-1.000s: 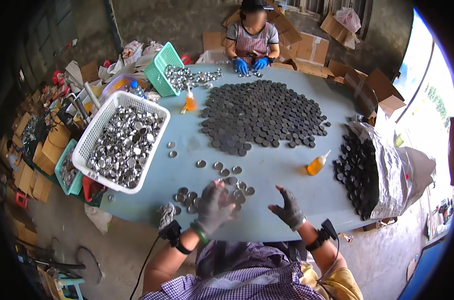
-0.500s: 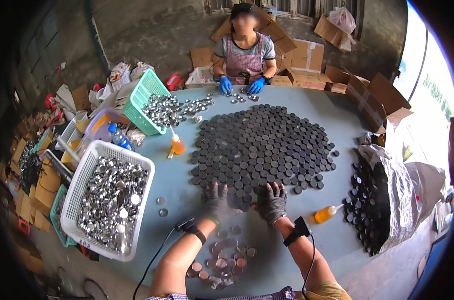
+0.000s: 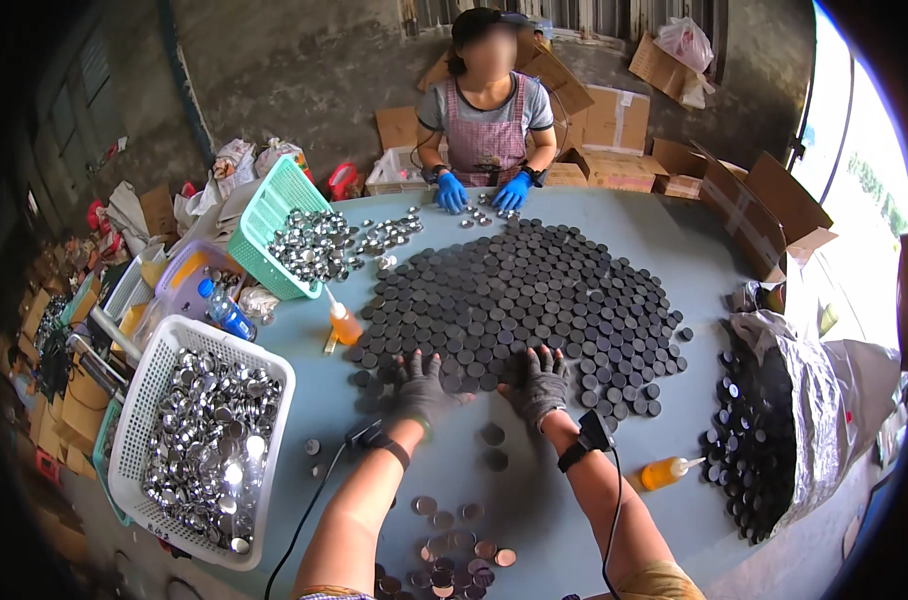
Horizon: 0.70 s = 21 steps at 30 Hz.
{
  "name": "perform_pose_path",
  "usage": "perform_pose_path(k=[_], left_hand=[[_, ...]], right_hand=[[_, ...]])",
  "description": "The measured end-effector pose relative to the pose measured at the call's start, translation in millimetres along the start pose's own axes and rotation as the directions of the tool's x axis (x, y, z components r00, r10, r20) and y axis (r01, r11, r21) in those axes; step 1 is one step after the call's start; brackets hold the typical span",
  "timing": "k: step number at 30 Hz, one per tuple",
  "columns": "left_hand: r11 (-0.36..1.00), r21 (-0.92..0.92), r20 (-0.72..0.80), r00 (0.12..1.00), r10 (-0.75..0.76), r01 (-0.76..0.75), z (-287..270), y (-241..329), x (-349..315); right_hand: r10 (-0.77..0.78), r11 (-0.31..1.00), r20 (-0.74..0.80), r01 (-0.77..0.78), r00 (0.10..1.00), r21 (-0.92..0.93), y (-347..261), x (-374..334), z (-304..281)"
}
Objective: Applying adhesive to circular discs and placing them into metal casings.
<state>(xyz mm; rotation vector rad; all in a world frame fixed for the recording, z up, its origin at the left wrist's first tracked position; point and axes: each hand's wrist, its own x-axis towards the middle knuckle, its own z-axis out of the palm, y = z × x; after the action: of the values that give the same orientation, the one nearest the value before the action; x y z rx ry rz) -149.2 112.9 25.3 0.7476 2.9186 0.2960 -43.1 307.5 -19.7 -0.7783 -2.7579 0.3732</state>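
I've got both gloved hands flat, fingers spread, gripping nothing: left hand (image 3: 420, 385) and right hand (image 3: 544, 383) press the near edge of the dark disc spread (image 3: 519, 295), centre frame.

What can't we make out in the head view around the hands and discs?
- Left hand and right hand: gloved, palms down on dark discs; any disc beneath is hidden.
- Metal caps near the lower edge: cut off by it.
- Dark discs in foil bag: partly covered by the foil.
- White basket: contents too small to tell apart.
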Motion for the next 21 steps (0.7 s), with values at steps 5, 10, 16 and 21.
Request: perform_pose_path(k=[5, 10, 16, 21], left_hand=[[0.995, -0.007, 0.09, 0.992, -0.094, 0.095, -11, 7, 17], [0.993, -0.108, -0.012, 0.999, -0.051, 0.049, -4, 6, 15], [0.904, -0.056, -0.592, 0.743, 0.311, -0.424, -7, -8, -46], [0.822, -0.069, -0.647, 0.653, 0.394, -0.565, -33, 13, -136]], right_hand=[[0.012, 1.0, 0.007, -0.012, 1.0, 0.029, -3, 32, 7], [0.013, 0.997, -0.034, -0.01, 0.999, 0.073, 6, 26, -13], [-0.499, 0.854, -0.059, 0.502, 0.865, 0.137, -7, -61, -38], [-0.603, 0.796, 0.05, 0.595, 0.796, 0.112, -6, -89, -25]])
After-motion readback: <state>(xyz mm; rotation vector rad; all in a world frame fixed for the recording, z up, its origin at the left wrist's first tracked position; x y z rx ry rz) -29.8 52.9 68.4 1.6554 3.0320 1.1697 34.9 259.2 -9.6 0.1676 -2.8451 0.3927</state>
